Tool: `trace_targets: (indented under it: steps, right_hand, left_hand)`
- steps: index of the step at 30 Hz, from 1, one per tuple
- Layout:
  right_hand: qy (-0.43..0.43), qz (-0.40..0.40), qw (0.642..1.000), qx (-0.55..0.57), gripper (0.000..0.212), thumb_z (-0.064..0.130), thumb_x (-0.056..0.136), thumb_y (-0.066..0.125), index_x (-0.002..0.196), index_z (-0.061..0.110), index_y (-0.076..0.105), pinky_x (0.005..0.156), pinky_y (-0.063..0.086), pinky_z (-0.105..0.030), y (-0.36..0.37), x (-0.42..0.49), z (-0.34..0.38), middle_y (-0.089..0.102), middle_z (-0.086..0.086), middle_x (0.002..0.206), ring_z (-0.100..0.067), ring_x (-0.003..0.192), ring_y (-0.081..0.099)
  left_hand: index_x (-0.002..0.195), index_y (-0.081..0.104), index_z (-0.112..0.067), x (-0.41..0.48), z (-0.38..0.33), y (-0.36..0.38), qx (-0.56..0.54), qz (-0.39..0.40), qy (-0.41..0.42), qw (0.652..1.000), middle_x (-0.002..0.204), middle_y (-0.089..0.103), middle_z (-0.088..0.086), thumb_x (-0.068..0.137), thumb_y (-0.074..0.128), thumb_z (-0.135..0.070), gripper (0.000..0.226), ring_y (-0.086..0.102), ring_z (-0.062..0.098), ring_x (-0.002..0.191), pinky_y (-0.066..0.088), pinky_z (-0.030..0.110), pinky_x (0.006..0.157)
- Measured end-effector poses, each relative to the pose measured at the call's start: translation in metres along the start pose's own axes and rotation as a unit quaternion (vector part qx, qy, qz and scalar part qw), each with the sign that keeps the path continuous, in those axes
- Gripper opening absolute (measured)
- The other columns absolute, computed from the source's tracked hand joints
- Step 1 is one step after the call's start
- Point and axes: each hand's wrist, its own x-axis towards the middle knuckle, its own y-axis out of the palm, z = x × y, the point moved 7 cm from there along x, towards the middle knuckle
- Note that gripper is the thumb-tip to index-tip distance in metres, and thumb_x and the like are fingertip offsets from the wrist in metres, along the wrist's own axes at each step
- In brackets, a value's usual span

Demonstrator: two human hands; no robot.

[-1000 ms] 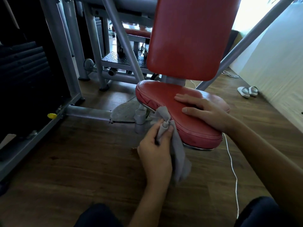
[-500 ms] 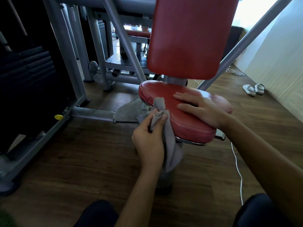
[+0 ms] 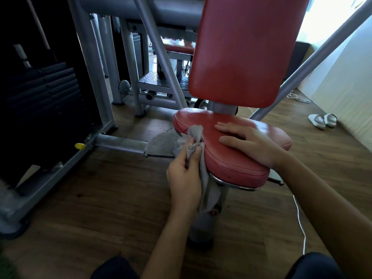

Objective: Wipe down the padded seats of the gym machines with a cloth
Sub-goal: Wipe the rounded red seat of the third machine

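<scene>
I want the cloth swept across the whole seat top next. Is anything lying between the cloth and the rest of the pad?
Yes. The left hand grips the crumpled grey cloth at the left edge of the red padded seat; the right hand lies flat on the seat's top, directly in the cloth's path.

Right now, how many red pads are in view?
3: the seat under the right hand, the upright backrest above it, and a farther pad, partly hidden behind frame tubes. Others may be hidden.
</scene>
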Motion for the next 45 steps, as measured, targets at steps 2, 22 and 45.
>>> trace_targets:
  steps: [2, 22, 45]
  right_hand:
    - [-0.002, 0.004, 1.000, -0.005, 0.071, 0.076, 0.076, 0.052, 0.139, 0.043, 0.055, 0.124, 0.022, -0.041, 0.001, 0.002, 0.000, 0.046, 0.025, 0.149, 0.005, 0.144, 0.032]
    - [0.059, 0.064, 0.991, -0.104, 0.045, 0.044, 0.102, 0.050, 0.144, 0.028, 0.052, 0.118, 0.022, -0.028, 0.000, 0.064, 0.001, 0.045, 0.005, 0.153, -0.014, 0.143, 0.038]
    - [0.076, 0.102, 0.977, -0.173, 0.063, 0.054, 0.101, 0.039, 0.158, 0.036, 0.020, 0.126, 0.005, -0.041, 0.015, 0.072, -0.005, 0.010, 0.014, 0.167, -0.022, 0.155, 0.008]
  left_hand:
    - [0.139, 0.060, -0.023, 0.016, -0.004, -0.001, 0.033, 0.026, 0.015, 0.999, 0.128, 0.068, -0.014, 0.099, 0.058, -0.036, 0.041, 0.060, -0.004, 0.120, 0.052, 0.034, 0.106]
    - [0.126, 0.066, -0.017, 0.084, -0.008, -0.054, 0.060, -0.096, 0.026, 0.993, 0.113, 0.071, -0.003, 0.102, 0.056, -0.025, 0.028, 0.064, 0.010, 0.109, 0.048, 0.005, 0.077]
    - [0.136, 0.062, -0.014, 0.073, 0.036, -0.006, 0.078, -0.066, 0.009, 0.995, 0.131, 0.068, -0.002, 0.093, 0.068, -0.033, 0.047, 0.061, 0.007, 0.123, 0.049, 0.033, 0.107]
